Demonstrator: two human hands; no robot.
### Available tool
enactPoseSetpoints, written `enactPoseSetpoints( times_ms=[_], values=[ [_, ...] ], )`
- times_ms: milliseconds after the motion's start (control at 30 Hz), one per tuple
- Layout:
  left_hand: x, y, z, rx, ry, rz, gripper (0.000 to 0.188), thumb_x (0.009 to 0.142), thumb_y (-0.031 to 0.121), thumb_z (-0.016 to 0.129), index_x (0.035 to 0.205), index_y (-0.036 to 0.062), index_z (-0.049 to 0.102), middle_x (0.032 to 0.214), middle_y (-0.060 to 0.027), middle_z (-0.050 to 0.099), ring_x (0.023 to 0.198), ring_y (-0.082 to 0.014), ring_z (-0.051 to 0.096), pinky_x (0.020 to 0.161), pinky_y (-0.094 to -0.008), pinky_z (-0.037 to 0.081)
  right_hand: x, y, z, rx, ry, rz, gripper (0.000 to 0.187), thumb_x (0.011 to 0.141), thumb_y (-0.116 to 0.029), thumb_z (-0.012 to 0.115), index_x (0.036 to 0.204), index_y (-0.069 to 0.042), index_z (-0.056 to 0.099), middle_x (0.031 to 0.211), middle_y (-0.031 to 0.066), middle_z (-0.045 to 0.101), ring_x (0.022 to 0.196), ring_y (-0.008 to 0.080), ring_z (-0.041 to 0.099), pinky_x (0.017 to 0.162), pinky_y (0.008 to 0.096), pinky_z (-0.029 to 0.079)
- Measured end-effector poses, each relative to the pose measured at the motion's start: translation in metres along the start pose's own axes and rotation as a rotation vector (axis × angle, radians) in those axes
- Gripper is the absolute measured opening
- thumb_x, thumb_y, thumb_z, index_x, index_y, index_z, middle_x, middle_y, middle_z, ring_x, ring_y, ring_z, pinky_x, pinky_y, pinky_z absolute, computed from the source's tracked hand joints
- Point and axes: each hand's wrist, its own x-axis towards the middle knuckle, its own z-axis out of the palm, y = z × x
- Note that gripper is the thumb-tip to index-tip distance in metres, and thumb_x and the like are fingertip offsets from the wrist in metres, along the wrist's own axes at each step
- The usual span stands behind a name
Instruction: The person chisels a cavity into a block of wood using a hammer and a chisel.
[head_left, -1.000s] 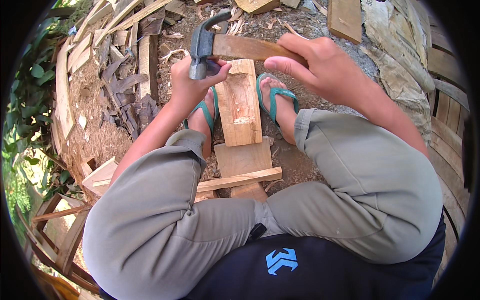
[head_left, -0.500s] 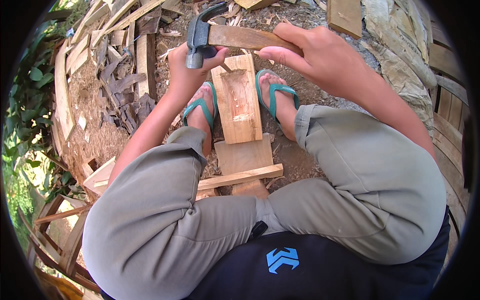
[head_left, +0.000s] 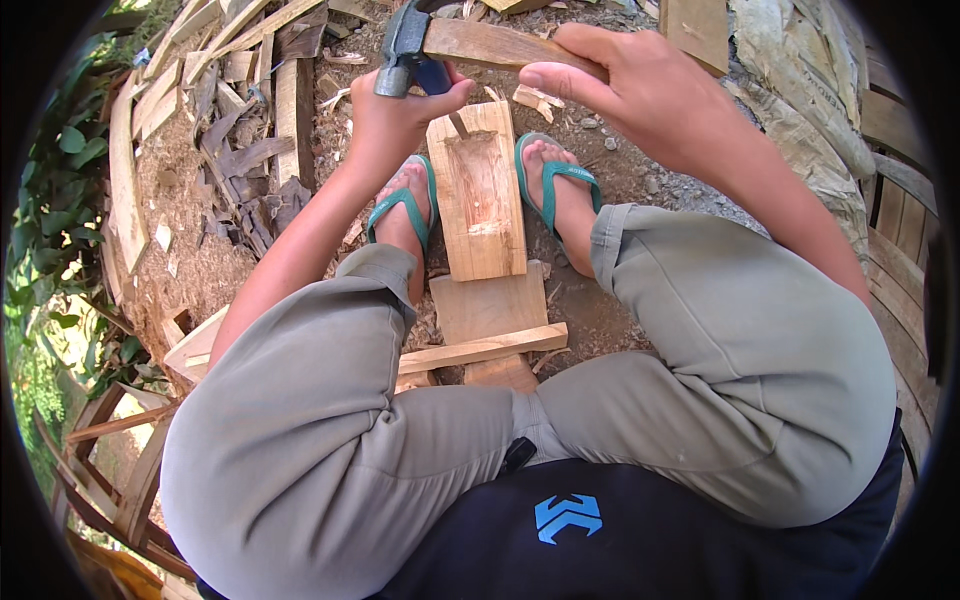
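Note:
A claw hammer (head_left: 500,45) with a wooden handle is gripped in my right hand (head_left: 635,95), its metal head over my left hand. My left hand (head_left: 400,115) is closed round the dark blue handle of a chisel (head_left: 458,124), partly hidden by the hammer head. The chisel's blade slants down to the far end of a hollow cut in a wooden block (head_left: 455,245). The hollow is rough, with a few loose chips in it. The block lies between my sandalled feet, its near end on a flat board (head_left: 490,310).
A thin wooden strip (head_left: 485,349) crosses the near end of the board. Scrap wood and bark (head_left: 235,160) lie at the left, beside green plants (head_left: 70,190). A plank (head_left: 697,35) and crumpled sacking (head_left: 800,130) are at the far right. Chips litter the ground.
The hammer head has risen slightly and moved away from me, showing more of the chisel handle. My left hand and the chisel have shifted slightly to the right and away.

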Motion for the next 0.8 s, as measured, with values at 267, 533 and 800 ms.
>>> enactPoseSetpoints(
  times_ms=[267, 533, 800],
  values=[
    [0.029, -0.036, -0.013, 0.042, -0.106, -0.236, 0.030, 0.082, 0.025, 0.089, 0.093, 0.0034, 0.072, 0.079, -0.0033, 0.073, 0.073, -0.0070, 0.068, 0.067, -0.0250, 0.055, 0.015, 0.001, -0.026, 0.284, -0.119, 0.092, 0.033, 0.098, -0.027, 0.070, 0.113, 0.001, 0.060, 0.084, 0.0040, 0.061, 0.075, 0.0090, 0.053, 0.064, 0.0303, 0.043],
    [-0.005, -0.012, -0.024, -0.083, 0.103, -0.174, 0.017, 0.087, 0.012, 0.083, 0.092, 0.0011, 0.071, 0.089, -0.0058, 0.075, 0.084, -0.0103, 0.071, 0.072, -0.0250, 0.056, -0.009, 0.019, -0.014, 0.289, -0.152, 0.046, 0.038, 0.102, -0.035, 0.065, 0.125, -0.006, 0.062, 0.080, 0.0064, 0.062, 0.070, 0.0142, 0.051, 0.064, 0.0343, 0.044],
    [-0.020, 0.003, -0.014, 0.111, 0.089, 0.015, 0.016, 0.078, 0.018, 0.088, 0.085, 0.0058, 0.079, 0.073, -0.0038, 0.075, 0.066, -0.0094, 0.070, 0.063, -0.0257, 0.054, -0.021, 0.034, 0.010, 0.149, 0.021, -0.251, 0.040, 0.097, -0.026, 0.071, 0.131, -0.006, 0.062, 0.095, 0.0139, 0.072, 0.075, 0.0237, 0.067, 0.068, 0.0349, 0.052]
  ],
)
